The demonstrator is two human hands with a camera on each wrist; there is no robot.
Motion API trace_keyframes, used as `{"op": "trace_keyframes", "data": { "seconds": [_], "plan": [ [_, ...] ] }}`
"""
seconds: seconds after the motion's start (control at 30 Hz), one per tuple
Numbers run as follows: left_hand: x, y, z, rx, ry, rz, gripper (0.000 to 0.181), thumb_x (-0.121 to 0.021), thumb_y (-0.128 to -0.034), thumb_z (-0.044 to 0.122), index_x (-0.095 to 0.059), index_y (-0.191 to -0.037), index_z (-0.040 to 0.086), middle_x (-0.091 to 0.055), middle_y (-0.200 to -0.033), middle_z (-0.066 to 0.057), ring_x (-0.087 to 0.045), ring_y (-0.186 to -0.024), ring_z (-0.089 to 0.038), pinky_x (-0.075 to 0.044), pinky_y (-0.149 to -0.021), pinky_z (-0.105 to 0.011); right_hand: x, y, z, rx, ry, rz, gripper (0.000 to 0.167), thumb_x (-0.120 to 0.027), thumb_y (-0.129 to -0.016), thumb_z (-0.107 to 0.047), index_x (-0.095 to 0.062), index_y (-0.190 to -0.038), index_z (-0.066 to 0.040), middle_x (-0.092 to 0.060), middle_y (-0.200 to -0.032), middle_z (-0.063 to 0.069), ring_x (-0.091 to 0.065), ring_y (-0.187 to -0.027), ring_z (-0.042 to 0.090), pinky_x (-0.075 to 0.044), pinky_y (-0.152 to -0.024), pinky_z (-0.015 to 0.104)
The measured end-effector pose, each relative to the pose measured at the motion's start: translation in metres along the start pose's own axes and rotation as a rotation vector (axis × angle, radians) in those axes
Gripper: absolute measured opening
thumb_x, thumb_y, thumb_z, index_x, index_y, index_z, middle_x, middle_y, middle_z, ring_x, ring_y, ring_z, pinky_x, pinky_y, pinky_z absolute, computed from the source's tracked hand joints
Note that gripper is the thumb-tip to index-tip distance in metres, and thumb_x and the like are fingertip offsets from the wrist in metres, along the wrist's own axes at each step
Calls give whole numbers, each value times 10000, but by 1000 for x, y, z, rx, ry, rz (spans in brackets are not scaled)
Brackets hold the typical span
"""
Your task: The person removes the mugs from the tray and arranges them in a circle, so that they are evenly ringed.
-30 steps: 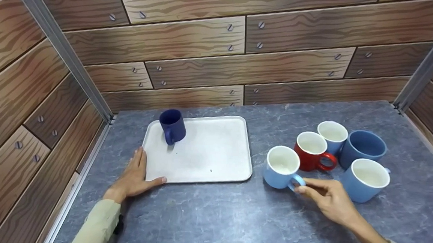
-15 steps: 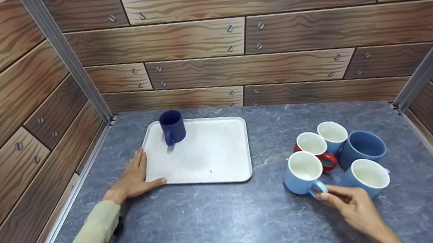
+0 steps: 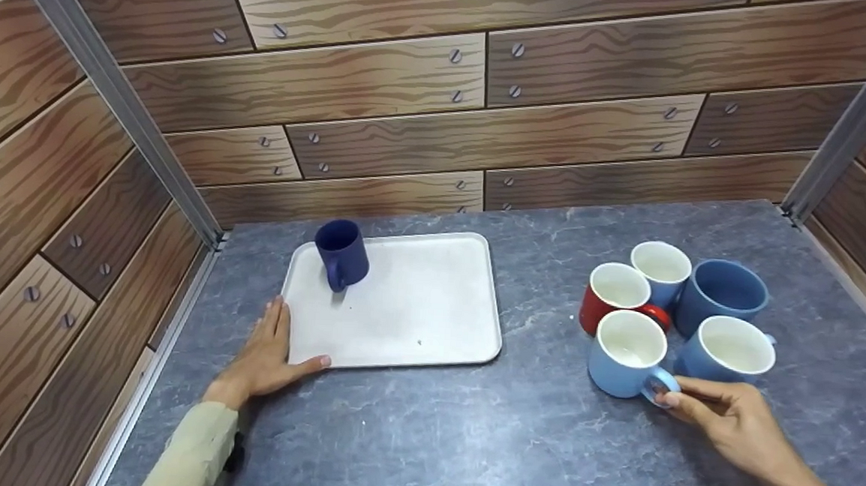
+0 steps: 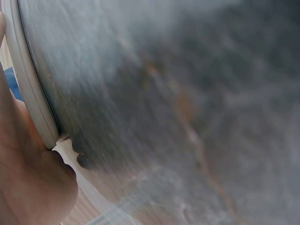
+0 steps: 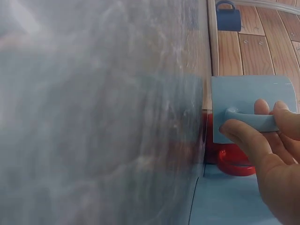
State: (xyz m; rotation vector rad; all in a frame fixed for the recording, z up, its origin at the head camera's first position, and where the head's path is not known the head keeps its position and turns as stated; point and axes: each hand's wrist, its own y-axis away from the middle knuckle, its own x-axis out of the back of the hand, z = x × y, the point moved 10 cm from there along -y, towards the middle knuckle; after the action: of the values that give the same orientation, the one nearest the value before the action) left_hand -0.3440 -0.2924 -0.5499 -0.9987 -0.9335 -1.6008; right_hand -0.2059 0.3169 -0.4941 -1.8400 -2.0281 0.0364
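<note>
My right hand (image 3: pixel 738 423) pinches the handle of a light blue mug (image 3: pixel 625 364) with a white inside, upright at the front of a group of mugs. In the right wrist view the thumb and fingers close round that handle, and the light blue mug (image 5: pixel 253 93) stands at the table surface. My left hand (image 3: pixel 264 357) lies with straight fingers along the near left corner of a white tray (image 3: pixel 414 309), touching its rim. On the tray's far left part stands a dark blue mug (image 3: pixel 342 256), its handle towards me.
Behind the held mug is a red mug (image 3: pixel 598 309). A blue mug with white inside (image 3: pixel 667 287), a wide blue mug (image 3: pixel 700 304) and another light blue mug (image 3: pixel 704 357) stand close by. Wood-patterned walls (image 3: pixel 380 127) bound the grey table (image 3: pixel 421 438).
My right hand has carried the light blue mug rightwards and slightly nearer, to just in front of the red mug. The left hand, tray and dark blue mug have stayed in place.
</note>
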Motion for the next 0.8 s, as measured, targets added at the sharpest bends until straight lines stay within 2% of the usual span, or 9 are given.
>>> {"op": "trace_keyframes", "data": {
  "seconds": [0.17, 0.27, 0.47, 0.53, 0.63, 0.7, 0.8],
  "plan": [
    [0, 0, -1, -1, 6, 1, 1355, -643, -893, 799, 26, -1665, -91, 101, -1768, -281, 74, -1647, -461, -41, -1349, -593, 6, 2, 2, -10, 127, 36, 209, -713, -942, 133, -731, -1140, 195, -837, -980, 14, -757, -910, -22, -635, -756, 202],
    [0, 0, 0, -3, 7, 3, 1357, -644, -893, 798, 31, -1664, -91, 102, -1768, -282, 77, -1647, -463, -42, -1349, -589, 8, 2, 3, -14, 160, 53, 195, -727, -937, 122, -751, -1125, 170, -833, -963, -39, -745, -889, -41, -628, -733, 180],
    [2, 1, 1, -7, 6, 10, 1351, -645, -899, 790, 35, -1662, -95, 102, -1766, -286, 73, -1645, -468, -44, -1349, -591, 9, 0, 6, -30, 28, 2, 227, -666, -960, 163, -714, -1178, 201, -834, -1009, -4, -769, -951, 7, -629, -790, 209],
    [2, 1, 1, -8, 10, 10, 1346, -649, -902, 780, 36, -1662, -96, 101, -1766, -289, 73, -1645, -469, -44, -1349, -592, 11, -2, 5, -44, 33, 2, 233, -662, -963, 163, -707, -1188, 207, -832, -1012, -33, -772, -943, 7, -630, -785, 208],
    [1, 1, 2, -11, 14, 9, 1338, -654, -906, 768, 30, -1660, -101, 93, -1763, -297, 71, -1644, -474, -47, -1349, -594, 17, -5, 1, -61, 137, 51, 229, -712, -943, 136, -725, -1164, 195, -824, -990, -76, -767, -874, -26, -629, -730, 183],
    [1, 1, 2, -12, 11, 11, 1338, -658, -904, 766, 23, -1658, -105, 87, -1762, -301, 67, -1643, -477, -49, -1348, -597, 22, -7, -6, -54, 266, 106, 220, -770, -908, 111, -762, -1122, 159, -831, -954, -30, -747, -801, -69, -612, -664, 151],
    [1, 0, 1, -9, 3, 11, 1343, -655, -901, 775, 22, -1659, -103, 88, -1764, -296, 69, -1645, -473, -46, -1348, -595, 27, -9, -21, -2, 462, 192, 218, -865, -828, 71, -823, -1041, 73, -826, -891, 96, -682, -712, -153, -551, -575, 96]
  ]
}}
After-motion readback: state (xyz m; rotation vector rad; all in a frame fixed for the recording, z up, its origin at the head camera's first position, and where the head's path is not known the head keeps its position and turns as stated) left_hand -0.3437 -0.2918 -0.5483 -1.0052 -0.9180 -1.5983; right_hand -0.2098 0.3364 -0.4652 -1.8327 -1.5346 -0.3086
